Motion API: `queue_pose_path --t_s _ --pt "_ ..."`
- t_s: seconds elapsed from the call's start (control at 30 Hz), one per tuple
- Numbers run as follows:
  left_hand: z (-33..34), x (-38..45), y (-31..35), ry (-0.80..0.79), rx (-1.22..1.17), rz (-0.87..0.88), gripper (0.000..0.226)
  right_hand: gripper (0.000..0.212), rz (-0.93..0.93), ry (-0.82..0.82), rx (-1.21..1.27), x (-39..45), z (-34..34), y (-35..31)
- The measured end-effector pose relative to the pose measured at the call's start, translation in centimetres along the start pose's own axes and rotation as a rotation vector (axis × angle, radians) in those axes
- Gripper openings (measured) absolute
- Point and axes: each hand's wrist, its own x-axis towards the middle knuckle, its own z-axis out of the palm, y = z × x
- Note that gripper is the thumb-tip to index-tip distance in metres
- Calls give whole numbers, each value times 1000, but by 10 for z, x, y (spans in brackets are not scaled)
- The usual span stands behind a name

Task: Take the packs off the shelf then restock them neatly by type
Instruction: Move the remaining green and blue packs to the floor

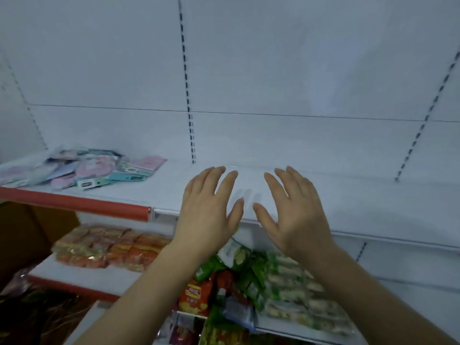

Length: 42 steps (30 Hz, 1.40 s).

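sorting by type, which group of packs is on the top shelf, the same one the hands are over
The pastel pink and teal packs, heaped at the left of the top shelf. The orange packs and green packs sit one shelf lower.

Your left hand (207, 207) and right hand (290, 207) hang side by side, apart, fingers spread and holding nothing, over the front edge of the upper shelf (336, 195), near its middle. Far to your left on that shelf, a loose heap of flat packs (84, 169) lies overlapping near the front edge, well apart from your hands. Behind everything rises the back panel (273, 70), with a slotted upright (188, 95) just behind your left hand. On the lower shelf (74, 272), a block of snack packs (109, 247) sits left of your forearms, and a jumble of bags (261, 282) lies under and between your forearms.
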Motion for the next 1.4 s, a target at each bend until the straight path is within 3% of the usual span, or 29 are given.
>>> queue_pose_path --t_s 0.17,0.63,0.97,1.4 --pt "35 27 102 -41 -151 136 56 64 179 -103 -160 -44 -70 82" --pt "109 51 371 -125 -437 428 56 62 484 -69 -480 -183 -233 260" --pt "183 100 515 -200 -552 578 55 66 745 -137 -657 -231 -280 386" --pt "275 178 654 -368 -544 737 59 70 895 -217 -712 -241 -319 535"
